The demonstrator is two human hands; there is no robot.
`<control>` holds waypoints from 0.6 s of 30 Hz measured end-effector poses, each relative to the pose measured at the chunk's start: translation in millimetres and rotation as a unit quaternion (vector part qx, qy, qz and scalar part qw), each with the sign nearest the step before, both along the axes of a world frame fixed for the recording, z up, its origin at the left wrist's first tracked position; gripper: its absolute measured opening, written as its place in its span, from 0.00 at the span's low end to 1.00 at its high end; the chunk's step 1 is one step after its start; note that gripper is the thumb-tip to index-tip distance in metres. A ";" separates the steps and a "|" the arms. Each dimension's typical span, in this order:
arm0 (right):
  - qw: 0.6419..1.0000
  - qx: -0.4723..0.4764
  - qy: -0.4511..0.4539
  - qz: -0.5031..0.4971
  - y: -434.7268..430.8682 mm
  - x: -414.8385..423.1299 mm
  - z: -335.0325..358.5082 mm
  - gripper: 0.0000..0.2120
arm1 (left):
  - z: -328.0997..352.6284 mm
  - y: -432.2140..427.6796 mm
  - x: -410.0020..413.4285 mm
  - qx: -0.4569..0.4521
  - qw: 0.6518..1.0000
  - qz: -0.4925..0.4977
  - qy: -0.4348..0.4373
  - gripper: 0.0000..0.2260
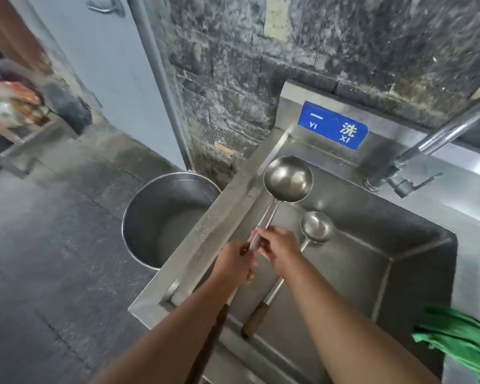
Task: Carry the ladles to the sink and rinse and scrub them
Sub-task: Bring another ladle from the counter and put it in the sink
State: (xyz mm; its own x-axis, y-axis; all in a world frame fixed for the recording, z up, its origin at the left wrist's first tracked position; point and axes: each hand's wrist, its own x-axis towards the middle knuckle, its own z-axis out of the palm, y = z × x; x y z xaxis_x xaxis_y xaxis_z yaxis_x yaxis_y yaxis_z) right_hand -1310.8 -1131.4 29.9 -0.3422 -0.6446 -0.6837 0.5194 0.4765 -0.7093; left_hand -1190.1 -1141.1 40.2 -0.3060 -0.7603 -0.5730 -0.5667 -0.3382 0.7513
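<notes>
A large steel ladle (287,179) is held over the steel sink (416,261), bowl up near the back left corner. My left hand (234,266) and my right hand (279,249) both grip its metal shaft; its dark wooden handle runs back under my left forearm. A smaller ladle (317,227) lies in the basin, its bowl just right of my right hand. Its wooden handle end (254,320) rests near the sink's front wall.
A faucet (438,139) with a lever stands at the back right of the sink. A green cloth (460,339) lies on the right rim. A big steel pot (164,217) sits on the floor left of the sink. A blue sign (333,125) is on the backsplash.
</notes>
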 end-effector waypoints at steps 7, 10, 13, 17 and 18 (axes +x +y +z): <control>0.983 -0.049 -0.023 0.175 6.3 115.3 45.6 0.05 | 46.2 63.3 108.6 -0.060 0.975 0.207 0.047 0.09; 0.962 -0.058 -0.021 0.264 14.6 191.8 54.9 0.06 | 60.4 97.6 172.2 -0.081 0.945 0.310 0.062 0.09; 0.923 -0.067 -0.027 0.378 34.3 272.9 63.7 0.08 | 71.3 137.6 236.7 -0.110 0.913 0.391 0.033 0.11; 0.849 -0.088 -0.025 0.521 82.8 392.3 79.9 0.08 | 88.8 208.6 323.2 -0.135 0.847 0.512 -0.030 0.11; 0.825 -0.094 -0.027 0.557 101.4 422.8 84.6 0.09 | 92.7 229.8 345.0 -0.140 0.828 0.540 -0.056 0.10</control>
State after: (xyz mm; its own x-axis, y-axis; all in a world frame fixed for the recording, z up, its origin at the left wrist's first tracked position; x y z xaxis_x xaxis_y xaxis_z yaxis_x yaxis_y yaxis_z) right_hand -888.0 -1029.9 114.4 0.5618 -0.6348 -0.5305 -0.1327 0.5638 -0.8152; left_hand -845.1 -911.3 132.9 0.6825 -0.6635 -0.3064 -0.1185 -0.5141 0.8495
